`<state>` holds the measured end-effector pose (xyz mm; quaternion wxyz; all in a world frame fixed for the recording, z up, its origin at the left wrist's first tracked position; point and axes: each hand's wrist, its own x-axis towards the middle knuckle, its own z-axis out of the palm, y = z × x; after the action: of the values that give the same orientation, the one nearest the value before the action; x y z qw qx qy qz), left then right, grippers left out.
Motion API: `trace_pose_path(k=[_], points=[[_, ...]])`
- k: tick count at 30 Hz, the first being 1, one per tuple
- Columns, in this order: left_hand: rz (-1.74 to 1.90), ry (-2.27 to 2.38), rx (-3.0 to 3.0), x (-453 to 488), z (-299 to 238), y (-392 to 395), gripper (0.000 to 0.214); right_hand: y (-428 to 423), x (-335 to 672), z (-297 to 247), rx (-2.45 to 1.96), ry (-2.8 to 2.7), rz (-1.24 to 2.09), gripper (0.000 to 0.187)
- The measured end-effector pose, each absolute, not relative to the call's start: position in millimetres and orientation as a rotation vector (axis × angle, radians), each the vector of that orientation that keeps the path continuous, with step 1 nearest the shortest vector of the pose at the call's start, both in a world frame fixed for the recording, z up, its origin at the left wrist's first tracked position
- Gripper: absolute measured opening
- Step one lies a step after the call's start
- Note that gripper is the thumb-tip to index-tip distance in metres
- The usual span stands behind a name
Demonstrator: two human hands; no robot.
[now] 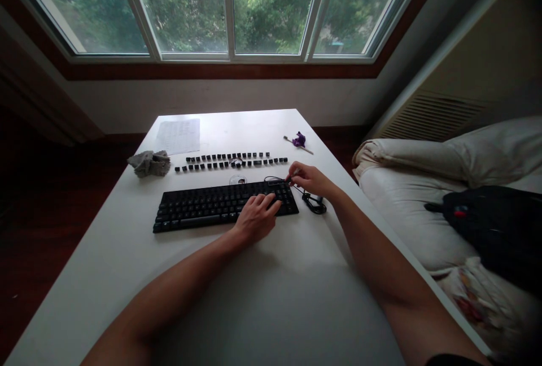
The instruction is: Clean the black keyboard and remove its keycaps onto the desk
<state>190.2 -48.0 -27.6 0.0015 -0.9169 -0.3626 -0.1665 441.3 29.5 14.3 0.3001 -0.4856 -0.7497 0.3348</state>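
Note:
A black keyboard [199, 208] lies slightly turned on the white table. My left hand [258, 216] rests over its right part, fingers stretched out across the keys near the number pad. At the keyboard's far right corner, my right hand [311, 178] has thumb and fingertips pinched together. Whatever is between those fingertips is too small and dark to name. The keyboard's black cable [314, 204] lies coiled just below my right wrist. Two rows of loose black keycaps [212, 166] stand behind the keyboard, with a small clear round piece [237, 179] in front of them.
On the white table [127, 275] a crumpled grey cloth [149, 164] sits at the left edge, near a printed sheet of paper [178, 135]. A purple cloth [298, 139] lies with a thin stick-like tool [307, 149] at the back right. Beyond the right edge is a sofa [398, 196] with a black bag [491, 225].

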Motion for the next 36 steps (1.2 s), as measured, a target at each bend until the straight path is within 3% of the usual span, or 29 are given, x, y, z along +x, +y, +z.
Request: trace_pose_path(k=[11,16,26,31,36], points=[[-0.526,-1.130,-2.885,189.2,-29.0,-47.4,0.046,42.4,463.2,-4.2,-1.102,-1.584,1.344,0.019],[-0.638,-1.172,-2.917,189.0,-27.6,-47.0,0.043,39.4,466.5,-2.8,-1.093,-1.450,1.331,0.021],[-1.309,-1.610,-2.810,176.2,-14.7,-33.6,0.032,7.8,408.2,27.9,-0.971,-1.508,1.379,0.022],[-1.440,-1.658,-2.771,173.5,-13.7,-32.1,0.020,-0.6,390.7,30.7,-0.960,-1.467,1.359,0.025],[-1.460,-1.636,-2.815,174.6,-17.6,-32.2,0.025,-3.0,386.0,25.7,-0.953,-1.531,1.370,0.024]])
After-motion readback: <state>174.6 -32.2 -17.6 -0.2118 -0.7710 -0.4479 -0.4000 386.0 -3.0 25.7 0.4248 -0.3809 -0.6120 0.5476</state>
